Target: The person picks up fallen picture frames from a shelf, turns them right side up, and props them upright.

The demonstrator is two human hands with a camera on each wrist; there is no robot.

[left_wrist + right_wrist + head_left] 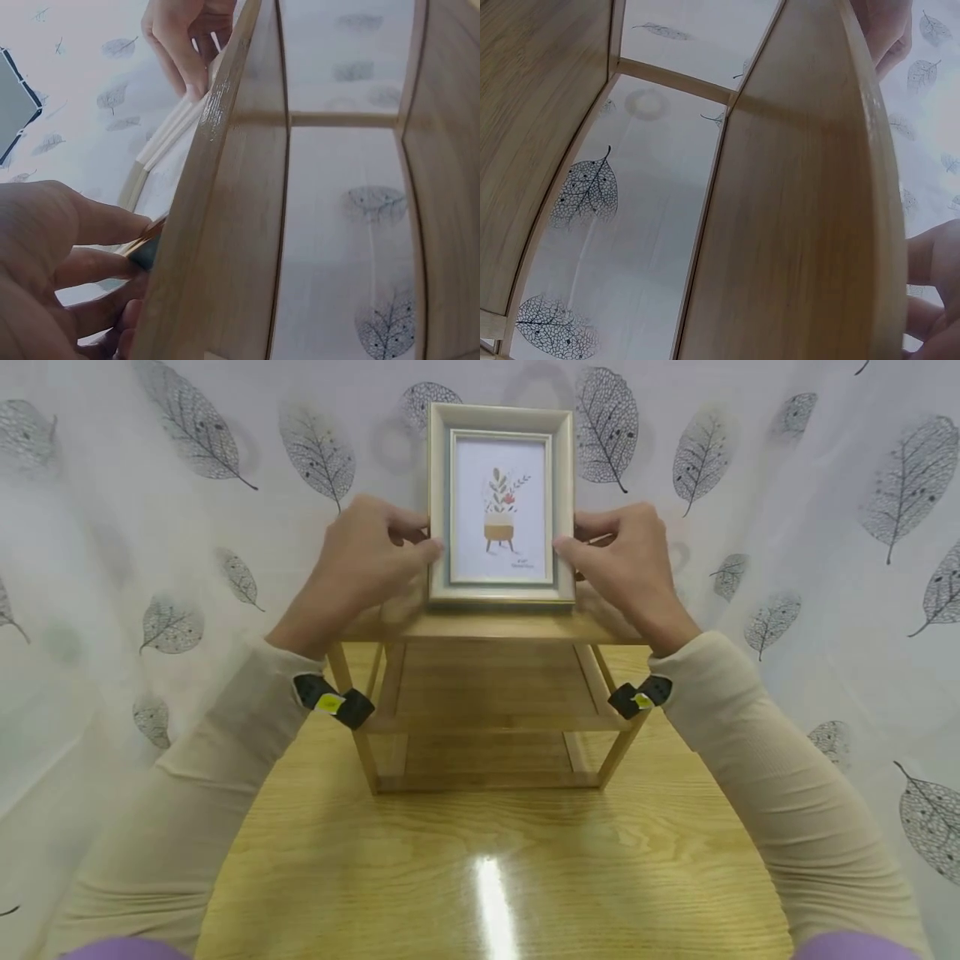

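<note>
A cream picture frame (501,593) stands upright over the top board of a wooden shelf (487,627), showing a print of a plant in a legged pot. My left hand (375,547) grips its left side, thumb on the front and fingers behind. On the opposite side my right hand (626,547) pinches the edge the same way. In the left wrist view the left fingers (105,225) hold the frame close above the shelf's top edge. The right wrist view has the shelf board hiding the frame, with part of the right hand (937,285) at the edge.
The shelf has lower tiers (487,685) and slanted legs, and stands on a glossy wooden table (480,835). Behind hangs a pale curtain (750,460) printed with dark leaves. Black straps (333,702) circle both sleeved wrists.
</note>
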